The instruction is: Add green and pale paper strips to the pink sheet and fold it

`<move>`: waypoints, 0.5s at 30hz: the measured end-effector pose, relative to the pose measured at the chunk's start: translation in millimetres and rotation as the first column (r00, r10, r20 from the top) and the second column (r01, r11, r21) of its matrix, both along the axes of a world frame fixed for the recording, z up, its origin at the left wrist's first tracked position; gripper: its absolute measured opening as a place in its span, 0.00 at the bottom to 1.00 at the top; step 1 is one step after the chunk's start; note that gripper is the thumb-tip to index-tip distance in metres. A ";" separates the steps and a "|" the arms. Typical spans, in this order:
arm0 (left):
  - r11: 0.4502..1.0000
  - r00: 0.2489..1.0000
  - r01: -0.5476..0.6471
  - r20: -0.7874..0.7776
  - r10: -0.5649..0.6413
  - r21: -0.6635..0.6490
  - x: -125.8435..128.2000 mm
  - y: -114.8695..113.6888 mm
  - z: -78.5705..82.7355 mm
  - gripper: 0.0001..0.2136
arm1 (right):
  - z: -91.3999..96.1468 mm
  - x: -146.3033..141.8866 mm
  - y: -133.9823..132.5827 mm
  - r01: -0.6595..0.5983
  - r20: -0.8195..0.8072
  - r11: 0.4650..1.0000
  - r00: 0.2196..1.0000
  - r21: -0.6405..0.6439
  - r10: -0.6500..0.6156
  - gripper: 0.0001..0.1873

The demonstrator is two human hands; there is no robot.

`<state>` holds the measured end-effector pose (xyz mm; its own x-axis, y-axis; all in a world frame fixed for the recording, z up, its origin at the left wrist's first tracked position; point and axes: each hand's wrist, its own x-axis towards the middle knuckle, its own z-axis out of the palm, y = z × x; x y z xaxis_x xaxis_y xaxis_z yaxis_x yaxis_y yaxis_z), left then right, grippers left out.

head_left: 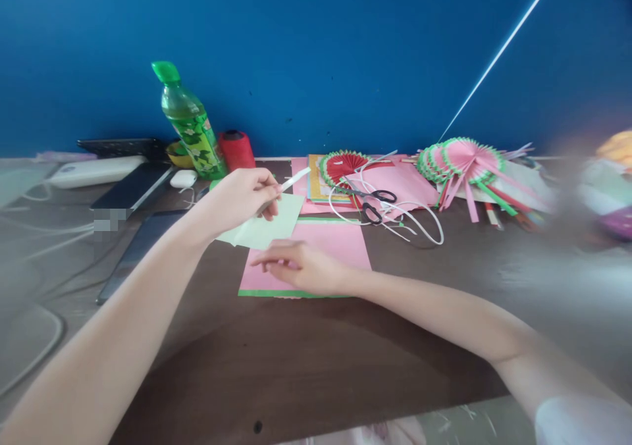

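The left hand [254, 193] pinches a narrow white strip [297, 180] between thumb and fingers, and the strip's free end points away to the right, beyond the fingertips. Just beneath this hand is a pale green paper [270, 226], one part of it lying over the corner of a pink sheet [340, 251] with green edges. The right hand [309, 265] is over that pink sheet, nearer the person — its fingers are loosely bent and apart, with nothing seen in them; whether it touches the paper I cannot tell.

Beyond the right hand, and a little to its right, black-handled scissors [371, 212] lie among loops of white cord [438, 231], near a red folded-paper fan [344, 167] with a green and white edge. Farther right sits a pink folded-paper fan [469, 158]. Beyond the left hand, to its left, a green bottle [190, 129] leans beside a red spool [236, 150] — both on the bench [276, 359], close to the blue wall [296, 56].
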<state>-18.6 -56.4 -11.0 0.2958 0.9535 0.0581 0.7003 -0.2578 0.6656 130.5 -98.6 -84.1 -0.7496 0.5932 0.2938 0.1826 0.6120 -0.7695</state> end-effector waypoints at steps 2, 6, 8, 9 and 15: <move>1.000 0.998 0.018 -0.054 -0.019 -0.021 1.5 -2.2 0.2 0.07 | 7.1 9.1 5.9 0.181 -0.115 0.982 0.976 -0.054 -0.186 0.11; 0.989 0.988 0.120 -0.091 -0.127 -0.081 6.0 -7.1 -0.9 0.08 | 12.6 24.4 17.1 0.448 -0.362 0.894 0.834 0.007 -0.415 0.06; 0.977 0.977 0.182 -0.090 -0.192 -0.109 7.8 -7.8 -2.6 0.08 | 11.9 28.8 21.4 0.494 -0.376 0.868 0.814 0.050 -0.442 0.06; 0.971 0.971 0.210 -0.092 -0.220 -0.115 8.3 -7.7 -3.6 0.08 | 11.8 30.2 23.1 0.500 -0.364 0.863 0.819 0.077 -0.443 0.07; 0.960 0.960 0.254 -0.094 -0.265 -0.116 8.6 -6.1 -4.2 0.11 | 25.6 35.1 30.8 0.428 -0.224 0.900 0.889 0.089 -0.400 0.06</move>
